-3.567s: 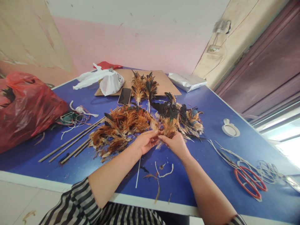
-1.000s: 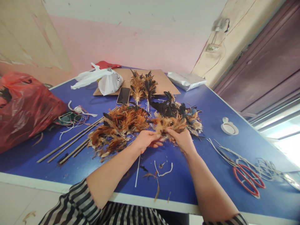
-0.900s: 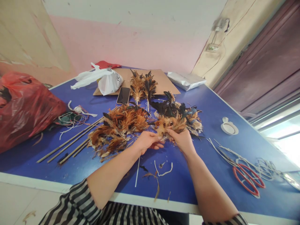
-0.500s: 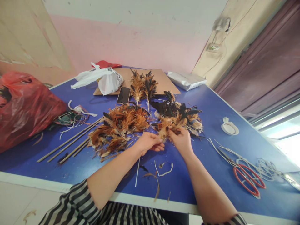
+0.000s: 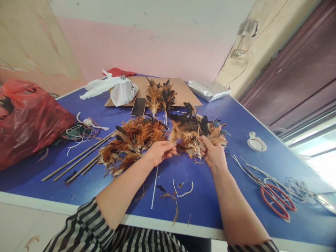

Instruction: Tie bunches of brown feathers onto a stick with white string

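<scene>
Over the blue table, my left hand [image 5: 162, 153] is closed in a pinch on a small tuft of light-brown feathers [image 5: 175, 133], which points up from the fingertips and is slightly blurred. My right hand [image 5: 214, 154] reaches into the near edge of the mixed black and tan feather pile [image 5: 189, 138]; its thumb and fingers close on feathers there, partly hidden by the hand. Left of my left hand lies a pile of orange-brown feathers [image 5: 141, 134]. Two bound feather bunches with pale handles [image 5: 154, 98] rest farther back on cardboard.
Several thin sticks [image 5: 81, 159] lie at left beside tangled string [image 5: 82, 131] and a red plastic bag [image 5: 31, 122]. Red-handled scissors [image 5: 278, 201], cord [image 5: 296, 189] and a tape roll [image 5: 256, 143] are at right. A phone [image 5: 138, 106] sits near the cardboard [image 5: 183, 92].
My hands have moved apart. The left has shifted slightly left and up with the feather tuft, and the right has moved right, to the pile's near edge.
</scene>
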Motion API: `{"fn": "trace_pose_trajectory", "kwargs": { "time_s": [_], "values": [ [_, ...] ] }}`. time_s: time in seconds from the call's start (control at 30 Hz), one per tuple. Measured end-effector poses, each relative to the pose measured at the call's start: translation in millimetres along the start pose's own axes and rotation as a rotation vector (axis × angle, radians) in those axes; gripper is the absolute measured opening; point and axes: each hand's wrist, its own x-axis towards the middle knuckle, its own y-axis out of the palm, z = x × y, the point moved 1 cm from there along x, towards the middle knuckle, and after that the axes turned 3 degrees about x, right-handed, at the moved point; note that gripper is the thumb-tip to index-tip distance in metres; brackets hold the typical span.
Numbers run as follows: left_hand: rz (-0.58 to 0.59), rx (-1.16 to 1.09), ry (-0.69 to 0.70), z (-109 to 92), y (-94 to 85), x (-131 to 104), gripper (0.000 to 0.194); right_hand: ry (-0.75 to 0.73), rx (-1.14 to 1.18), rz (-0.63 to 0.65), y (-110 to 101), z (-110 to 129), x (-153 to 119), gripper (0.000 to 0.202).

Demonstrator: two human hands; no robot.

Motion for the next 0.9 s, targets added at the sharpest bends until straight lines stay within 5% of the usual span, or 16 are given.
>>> {"fn": "trace_pose_trajectory", "kwargs": {
  "time_s": [0.13,0.37,0.9],
  "values": [
    [-0.042,-0.281,0.006,-7,-10.6,6,0.007,0.169,0.156,0.053,-3,-3,5,0.036],
    [0.157,-0.086,-0.1,15,14.1,-7,0.013,0.231,0.083,0.198,19,-6,-12,0.043],
    [0.165,0.15,-0.057,20,19.1,-9,0.026,0.209,-0.044,0.341,34,-20,-23,0.025]
  ]
}}
